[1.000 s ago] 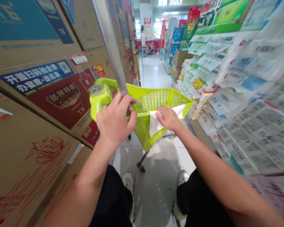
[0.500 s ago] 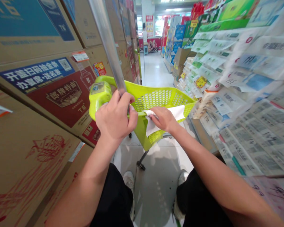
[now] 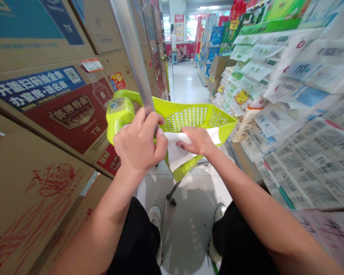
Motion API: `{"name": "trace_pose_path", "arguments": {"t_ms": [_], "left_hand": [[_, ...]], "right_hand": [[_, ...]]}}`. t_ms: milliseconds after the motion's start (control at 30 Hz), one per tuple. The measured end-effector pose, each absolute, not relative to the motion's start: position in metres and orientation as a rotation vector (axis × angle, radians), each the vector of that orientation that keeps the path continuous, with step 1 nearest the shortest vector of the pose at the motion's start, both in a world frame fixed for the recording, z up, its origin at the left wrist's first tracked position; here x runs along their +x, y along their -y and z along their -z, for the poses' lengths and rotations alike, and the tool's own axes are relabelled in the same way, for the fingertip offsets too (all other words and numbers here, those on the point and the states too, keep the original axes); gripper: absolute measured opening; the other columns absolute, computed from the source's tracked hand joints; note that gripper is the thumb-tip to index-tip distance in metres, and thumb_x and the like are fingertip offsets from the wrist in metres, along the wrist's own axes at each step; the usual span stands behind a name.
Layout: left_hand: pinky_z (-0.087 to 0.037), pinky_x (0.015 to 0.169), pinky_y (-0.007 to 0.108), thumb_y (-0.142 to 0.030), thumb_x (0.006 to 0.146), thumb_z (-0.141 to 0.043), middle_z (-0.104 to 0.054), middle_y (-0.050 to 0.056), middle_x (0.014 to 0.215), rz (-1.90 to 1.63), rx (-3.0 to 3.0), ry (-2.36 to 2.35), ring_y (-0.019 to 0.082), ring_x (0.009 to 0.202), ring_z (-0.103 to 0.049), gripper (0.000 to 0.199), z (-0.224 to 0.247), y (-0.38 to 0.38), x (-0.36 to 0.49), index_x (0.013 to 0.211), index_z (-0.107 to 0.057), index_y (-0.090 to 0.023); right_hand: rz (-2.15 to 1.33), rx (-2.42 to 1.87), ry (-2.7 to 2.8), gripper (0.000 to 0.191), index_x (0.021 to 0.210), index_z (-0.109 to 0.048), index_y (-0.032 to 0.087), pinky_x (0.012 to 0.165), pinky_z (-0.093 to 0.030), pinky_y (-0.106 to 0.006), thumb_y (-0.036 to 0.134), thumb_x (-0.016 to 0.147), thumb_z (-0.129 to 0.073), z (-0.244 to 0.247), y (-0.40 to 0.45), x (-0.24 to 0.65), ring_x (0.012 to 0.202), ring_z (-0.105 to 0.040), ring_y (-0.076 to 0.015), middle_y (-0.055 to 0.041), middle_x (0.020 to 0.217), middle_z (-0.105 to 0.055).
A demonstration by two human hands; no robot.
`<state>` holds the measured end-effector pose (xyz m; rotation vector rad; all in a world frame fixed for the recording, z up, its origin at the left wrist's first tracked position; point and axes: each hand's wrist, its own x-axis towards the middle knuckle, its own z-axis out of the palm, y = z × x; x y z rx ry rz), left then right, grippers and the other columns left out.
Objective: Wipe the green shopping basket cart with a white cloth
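In the head view, a lime-green shopping cart point(image 3: 189, 112) with a perforated basket stands in front of me. My left hand point(image 3: 139, 143) is closed round the lower part of a slanting metal pole point(image 3: 134, 57), beside the cart's rounded green handle end point(image 3: 119, 112). My right hand point(image 3: 197, 140) presses a white cloth point(image 3: 179, 154) over the near rim of the basket, with its thumb on the cloth's near side. The cloth drapes down the outside of the basket, and another part of it shows right of the hand. The tips of my right fingers are hidden.
Stacked cardboard cartons point(image 3: 83, 114) line the left side closely. On the right are piled white tissue packs point(image 3: 278, 91), slightly blurred. A tiled aisle point(image 3: 186, 80) runs ahead past shelves, with a person point(image 3: 173, 40) and a blue stool point(image 3: 175, 57) far off.
The cloth under my right hand has shifted left and spread flatter along the basket's near rim. My left hand keeps its grip on the pole. The view has shifted slightly.
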<state>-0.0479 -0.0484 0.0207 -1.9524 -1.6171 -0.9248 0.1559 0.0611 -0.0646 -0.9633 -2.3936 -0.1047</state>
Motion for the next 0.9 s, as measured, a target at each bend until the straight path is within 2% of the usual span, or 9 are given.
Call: {"name": "trace_pose_path", "arguments": {"t_ms": [133,333,433,567,667,800,900], "left_hand": [[-0.033,0.064,0.036,-0.033,0.093,-0.048,-0.064,0.007,0.098,0.919,-1.955,1.638,0.022,0.081,-0.061,0.025,-0.021,0.044,-0.055,0.108,-0.067,-0.027],[-0.033,0.065,0.037,-0.033,0.092,-0.050,-0.065,0.008,0.101,0.924,-1.913,1.661,0.024,0.082,-0.061,0.024,-0.017,0.035,-0.060,0.106,-0.068,-0.027],[-0.032,0.065,0.037,-0.034,0.092,-0.050,-0.066,0.008,0.101,0.902,-1.854,1.661,0.023,0.080,-0.060,0.023,-0.015,0.033,-0.059,0.103,-0.069,-0.026],[-0.033,0.065,0.037,-0.036,0.095,-0.050,-0.067,0.008,0.100,0.896,-1.836,1.631,0.023,0.078,-0.061,0.023,-0.014,0.033,-0.055,0.102,-0.069,-0.026],[-0.035,0.066,0.036,-0.036,0.098,-0.049,-0.067,0.008,0.099,0.924,-1.850,1.643,0.023,0.081,-0.063,0.024,-0.013,0.033,-0.052,0.103,-0.070,-0.026],[-0.039,0.066,0.035,-0.041,0.103,-0.047,-0.069,0.009,0.099,0.959,-1.843,1.678,0.023,0.085,-0.066,0.027,-0.012,0.026,-0.055,0.106,-0.071,-0.029],[-0.043,0.068,0.035,-0.045,0.103,-0.050,-0.070,0.009,0.102,0.970,-1.872,1.678,0.025,0.092,-0.067,0.028,-0.013,0.016,-0.065,0.116,-0.070,-0.031]], "right_hand": [[0.173,-1.317,2.387,0.068,0.097,-0.070,0.020,0.068,-0.032,-0.035,0.082,0.095,-0.042,0.079,-0.080,0.192,0.085,-0.066,-0.0275,-0.0102,0.094,-0.076],[0.213,-1.466,2.324,0.064,0.096,-0.074,0.019,0.076,-0.034,-0.034,0.078,0.095,-0.049,0.091,-0.092,0.226,0.092,-0.067,-0.0284,-0.0123,0.099,-0.078],[0.219,-1.390,2.291,0.067,0.097,-0.073,0.020,0.076,-0.035,-0.035,0.080,0.097,-0.043,0.091,-0.081,0.208,0.090,-0.067,-0.0276,-0.0109,0.095,-0.077],[0.163,-1.171,2.245,0.073,0.092,-0.067,0.020,0.075,-0.035,-0.036,0.079,0.102,-0.025,0.076,-0.047,0.155,0.083,-0.063,-0.0251,-0.0094,0.089,-0.073],[0.075,-1.020,2.157,0.070,0.097,-0.064,0.021,0.079,-0.036,-0.036,0.068,0.108,-0.014,0.062,-0.025,0.121,0.087,-0.063,-0.0238,-0.0086,0.093,-0.073],[0.064,-1.014,2.225,0.071,0.103,-0.066,0.021,0.075,-0.036,-0.036,0.069,0.107,-0.014,0.059,-0.027,0.121,0.089,-0.065,-0.0250,-0.0092,0.097,-0.075],[0.131,-1.273,2.271,0.074,0.101,-0.070,0.020,0.068,-0.033,-0.035,0.072,0.106,-0.018,0.069,-0.047,0.156,0.084,-0.066,-0.0261,-0.0113,0.098,-0.077]]}}
